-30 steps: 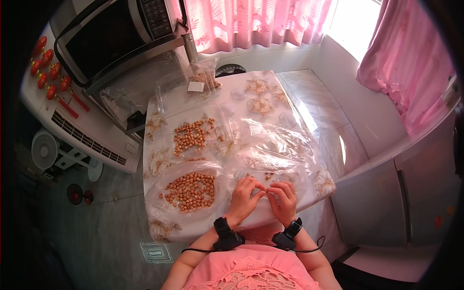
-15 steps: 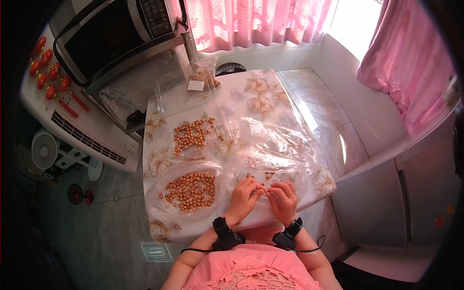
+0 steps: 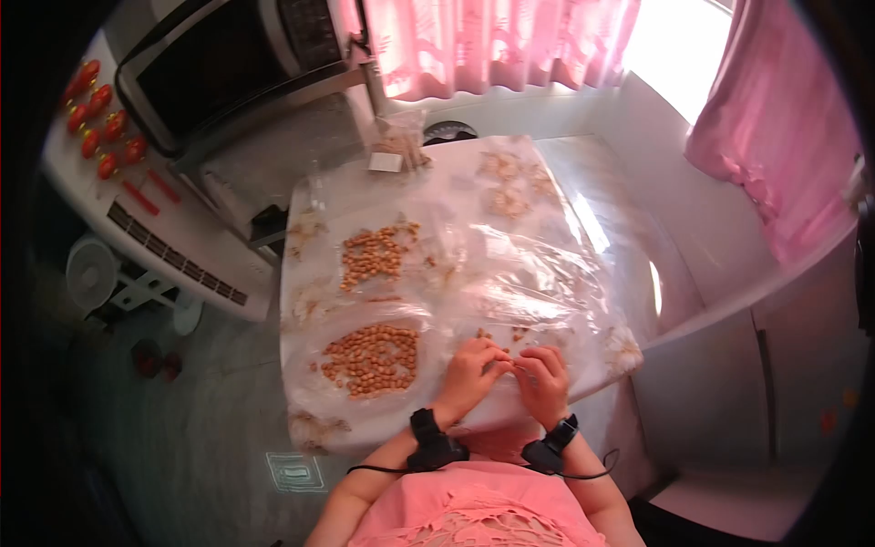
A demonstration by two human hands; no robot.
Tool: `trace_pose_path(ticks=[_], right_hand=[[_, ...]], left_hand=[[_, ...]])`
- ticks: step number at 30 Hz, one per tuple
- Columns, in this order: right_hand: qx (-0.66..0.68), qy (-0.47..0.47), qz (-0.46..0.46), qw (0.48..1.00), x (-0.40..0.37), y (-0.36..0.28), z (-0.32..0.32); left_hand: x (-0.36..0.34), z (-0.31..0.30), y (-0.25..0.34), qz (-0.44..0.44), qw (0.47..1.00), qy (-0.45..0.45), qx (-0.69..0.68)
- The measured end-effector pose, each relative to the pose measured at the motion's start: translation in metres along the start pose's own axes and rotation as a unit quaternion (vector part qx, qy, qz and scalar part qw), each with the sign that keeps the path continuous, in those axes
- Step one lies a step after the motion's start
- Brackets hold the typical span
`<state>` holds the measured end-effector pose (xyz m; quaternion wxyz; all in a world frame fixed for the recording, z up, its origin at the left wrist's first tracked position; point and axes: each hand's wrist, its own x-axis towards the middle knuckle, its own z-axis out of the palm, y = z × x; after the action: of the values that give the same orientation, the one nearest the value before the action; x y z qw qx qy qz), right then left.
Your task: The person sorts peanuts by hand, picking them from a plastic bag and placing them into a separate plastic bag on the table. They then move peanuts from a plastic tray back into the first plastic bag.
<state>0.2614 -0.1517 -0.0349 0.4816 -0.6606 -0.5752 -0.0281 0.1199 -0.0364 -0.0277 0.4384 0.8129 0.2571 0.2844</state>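
Note:
My left hand (image 3: 471, 376) and my right hand (image 3: 544, 383) meet fingertip to fingertip over a clear plastic bag near the table's front edge. Both are closed in a pinch around a small reddish-brown peanut, mostly hidden by the fingers. Just beyond the fingertips, a few loose peanuts (image 3: 519, 335) lie on the plastic. Left of my hands, a large heap of peanuts (image 3: 374, 358) rests on another clear plastic bag (image 3: 321, 339). Behind it is a second spread of peanuts (image 3: 375, 257), also on clear plastic.
A flowered cloth covers the table (image 3: 314, 436). At its back stands a clear bag (image 3: 401, 137) with a white label. A microwave (image 3: 219, 68) sits on a rack at the back left. Grey cabinet doors (image 3: 711, 401) stand to the right, and pink curtains (image 3: 501, 46) hang behind.
The whole view has shifted slightly, so the table sits a little further right in the picture. My hands remain pinched together at the same spot over the bag.

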Motion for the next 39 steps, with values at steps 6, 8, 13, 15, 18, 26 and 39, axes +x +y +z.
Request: trace_pose_path(ticks=[6,8,13,15,18,26,39], right_hand=[[-0.020,0.016,-0.004,1.000,0.001,-0.002,0.000],[-0.023,0.022,0.007,0.999,0.001,-0.002,0.000],[-0.028,0.019,0.018,0.999,0.003,-0.004,-0.002],[-0.031,0.019,0.018,0.999,0.003,-0.005,-0.003],[-0.029,0.015,0.024,0.999,0.004,-0.005,-0.002],[-0.038,0.019,0.016,0.999,0.003,-0.002,0.000],[-0.036,0.016,0.023,0.999,0.003,-0.002,-0.001]], left_hand=[[-0.002,0.000,-0.003,-0.004,1.000,-0.003,-0.026],[-0.002,-0.002,-0.004,0.002,0.996,-0.004,-0.091],[-0.005,-0.033,0.024,-0.033,0.989,-0.039,-0.141],[-0.003,-0.053,0.035,-0.025,0.989,-0.043,-0.142],[-0.001,-0.081,0.041,0.021,0.994,0.002,-0.110],[-0.028,-0.105,0.004,-0.069,0.954,0.039,-0.290],[-0.091,-0.140,-0.036,-0.187,0.955,0.171,-0.154]])
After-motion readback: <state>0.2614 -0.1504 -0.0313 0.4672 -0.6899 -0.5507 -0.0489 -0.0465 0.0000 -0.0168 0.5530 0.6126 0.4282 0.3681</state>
